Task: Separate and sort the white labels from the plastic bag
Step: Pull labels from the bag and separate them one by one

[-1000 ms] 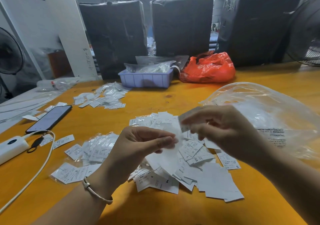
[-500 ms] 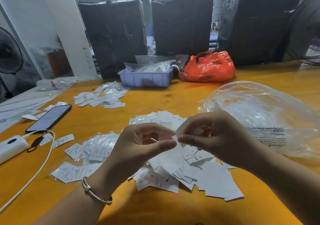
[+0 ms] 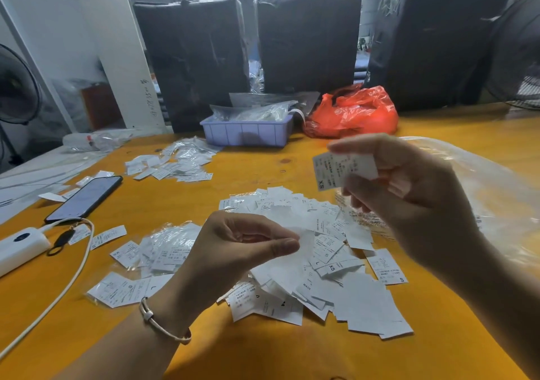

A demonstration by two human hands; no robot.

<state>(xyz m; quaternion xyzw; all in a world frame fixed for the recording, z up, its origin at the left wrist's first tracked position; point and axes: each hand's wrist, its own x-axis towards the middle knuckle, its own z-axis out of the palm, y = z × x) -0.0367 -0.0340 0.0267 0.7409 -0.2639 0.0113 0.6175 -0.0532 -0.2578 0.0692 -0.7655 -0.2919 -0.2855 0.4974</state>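
The right hand [image 3: 409, 201] is hovering raised at 2 o'clock, its thumb and fingers pinching a white label [image 3: 340, 169] marked XS, which is tilting in the air above the surface [image 3: 263, 356]. The left hand [image 3: 233, 251] is hanging lower, near centre, with thumb and forefinger curling toward each other; whether they are pinching a thin translucent piece is unclear. A bracelet [image 3: 163, 325] is circling the left wrist.

The main pile of white labels [image 3: 336, 277] is lying on the orange surface just beyond and below the left hand, and a large clear plastic bag [image 3: 496, 192] is resting at 3 o'clock, partly hidden behind the right hand. Smaller bagged label heaps are lying at 9 o'clock [image 3: 157, 251] and at 11 o'clock [image 3: 172, 163].

At 12 o'clock a lilac tray [image 3: 248, 132] is holding clear packets, with a red plastic bag [image 3: 353, 113] just beside it. Three dark wrapped bales [image 3: 306, 37] are standing behind them. At 10 o'clock a phone [image 3: 84, 198] is lying face up near a white power bank [image 3: 20, 248] and its cable [image 3: 67, 286]. Fans are showing at both frame edges.
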